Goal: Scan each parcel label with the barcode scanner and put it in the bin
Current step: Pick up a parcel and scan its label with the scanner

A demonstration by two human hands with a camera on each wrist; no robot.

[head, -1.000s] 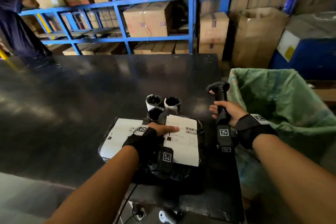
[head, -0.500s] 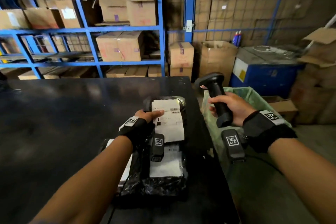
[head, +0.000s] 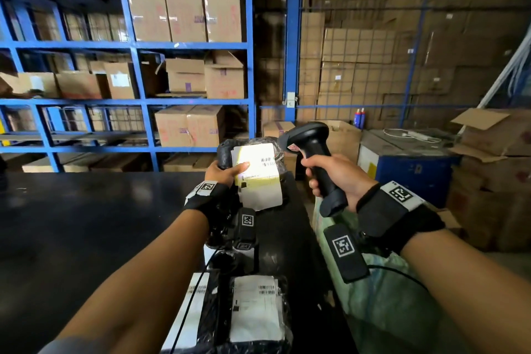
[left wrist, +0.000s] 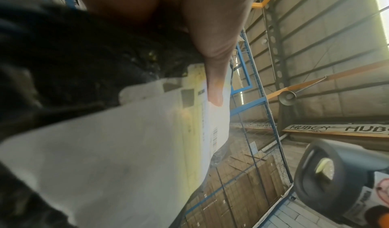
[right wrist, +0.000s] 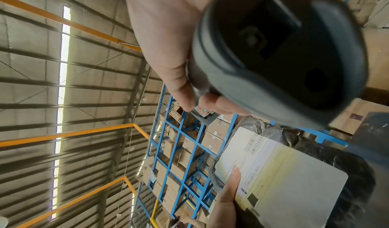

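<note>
My left hand (head: 227,171) holds a black-wrapped parcel (head: 253,178) up above the black table (head: 86,224), thumb pressed on its white label (head: 258,172) (left wrist: 147,148) (right wrist: 280,168). The label glows yellow-white under the scanner light, barcode at its top right. My right hand (head: 330,174) grips the handle of the black barcode scanner (head: 313,152) (right wrist: 273,48), whose head points left at the label, close beside it. In the left wrist view the scanner (left wrist: 336,178) window shines. The green bag-lined bin (head: 388,296) stands below my right forearm, right of the table.
Two more black parcels with white labels (head: 255,310) lie on the table's near edge, a thin cable across them. Blue shelving (head: 143,46) with cardboard boxes stands behind the table. A blue machine (head: 408,169) and stacked cartons (head: 494,181) sit at the right.
My left hand has lifted the parcel off the table and raised it. The right hand brought the scanner up and left beside the label, which is now lit. The head view tilted upward.
</note>
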